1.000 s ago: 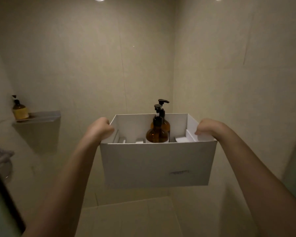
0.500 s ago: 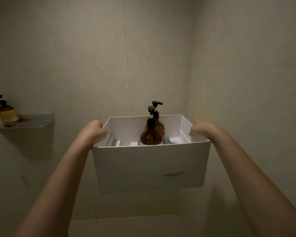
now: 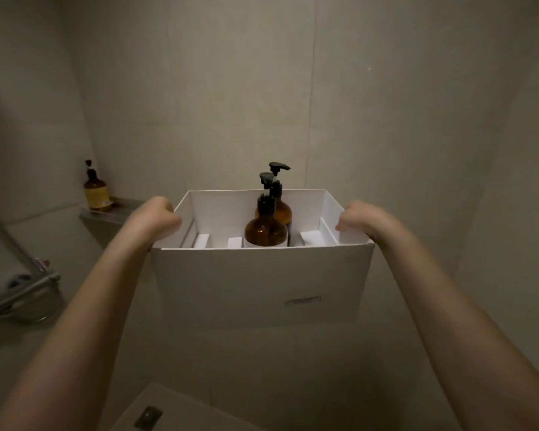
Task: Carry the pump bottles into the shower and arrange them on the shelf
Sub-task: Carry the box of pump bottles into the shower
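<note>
I hold a white cardboard box (image 3: 262,284) out in front of me at chest height. My left hand (image 3: 156,217) grips its left rim and my right hand (image 3: 360,219) grips its right rim. Two amber pump bottles with black pumps stand inside it, the near bottle (image 3: 265,231) in front of the far bottle (image 3: 280,209). A third amber pump bottle (image 3: 96,192) with a yellow label stands on the grey wall shelf (image 3: 112,211) at the left, just behind my left hand.
Beige tiled shower walls close in ahead and on both sides. A chrome mixer fitting (image 3: 22,290) juts from the left wall below the shelf. A floor drain (image 3: 148,416) lies at the bottom, left of centre.
The view has swung left and closer to the shelf corner. The shelf with its bottle now sits right behind my left hand, and the mixer fitting and floor drain have come into view.
</note>
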The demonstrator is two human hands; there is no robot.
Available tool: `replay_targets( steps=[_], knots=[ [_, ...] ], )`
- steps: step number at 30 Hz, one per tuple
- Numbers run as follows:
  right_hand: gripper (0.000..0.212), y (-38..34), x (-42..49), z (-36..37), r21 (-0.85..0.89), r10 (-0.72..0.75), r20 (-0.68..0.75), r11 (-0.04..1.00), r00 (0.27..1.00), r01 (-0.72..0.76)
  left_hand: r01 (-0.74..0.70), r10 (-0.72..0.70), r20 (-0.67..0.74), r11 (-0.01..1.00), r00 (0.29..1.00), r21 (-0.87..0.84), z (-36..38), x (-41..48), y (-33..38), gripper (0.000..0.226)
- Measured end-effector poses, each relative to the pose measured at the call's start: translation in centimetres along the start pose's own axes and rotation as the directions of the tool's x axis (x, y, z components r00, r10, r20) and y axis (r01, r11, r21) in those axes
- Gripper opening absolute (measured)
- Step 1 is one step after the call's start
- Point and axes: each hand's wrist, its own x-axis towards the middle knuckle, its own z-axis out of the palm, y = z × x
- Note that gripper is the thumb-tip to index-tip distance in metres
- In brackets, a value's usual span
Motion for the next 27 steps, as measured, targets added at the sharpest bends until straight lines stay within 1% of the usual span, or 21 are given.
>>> replay_targets(
  steps=[2,4,5,8,10,14,16,21,26,27],
  knots=[
    [0.032,-1.6,2.8,0.7,-0.010,-0.043,0.032,0.999,0.999,0.043,0.030,-0.030,-0.022,0.999,0.999,0.025,-0.5,1.6,-0.8,0.011],
    [0.031,-3.2,5.6,1.8,0.007,-0.090,0.067,0.996,0.994,0.090,0.072,-0.070,-0.045,0.997,0.997,0.036,-0.9,3.2,-1.9,0.023],
    [0.031,-4.1,7.0,2.5,0.022,-0.113,0.088,0.994,0.990,0.111,0.102,-0.100,-0.054,0.994,0.994,0.043,-1.2,3.8,-2.5,0.024],
    [0.030,-7.1,10.7,4.8,0.036,-0.174,0.141,0.985,0.975,0.171,0.194,-0.187,-0.102,0.979,0.977,0.064,-1.8,5.8,-4.7,0.009],
    [0.030,-9.5,12.9,6.5,0.041,-0.224,0.177,0.975,0.958,0.220,0.254,-0.245,-0.124,0.965,0.962,0.061,-2.3,6.9,-6.5,0.011],
    [0.029,-14.6,17.0,10.3,0.079,-0.314,0.233,0.949,0.920,0.304,0.338,-0.314,-0.195,0.936,0.929,0.103,-3.9,8.4,-10.3,0.006],
    [0.029,-17.2,18.8,12.2,0.098,-0.367,0.248,0.930,0.897,0.354,0.376,-0.342,-0.229,0.918,0.912,0.128,-5.0,9.2,-12.2,0.012],
    [0.030,-23.9,21.7,16.4,0.123,-0.486,0.303,0.873,0.820,0.472,0.493,-0.434,-0.318,0.860,0.843,0.132,-7.5,9.7,-16.4,0.010],
    [0.032,-30.6,23.7,19.3,0.185,-0.576,0.362,0.815,0.733,0.549,0.609,-0.527,-0.401,0.786,0.750,0.106,-9.5,9.3,-19.0,0.007],
    [0.033,-31.8,24.2,19.9,0.210,-0.591,0.374,0.804,0.714,0.556,0.632,-0.543,-0.420,0.768,0.727,0.102,-9.8,9.3,-19.4,0.011]
  ],
)
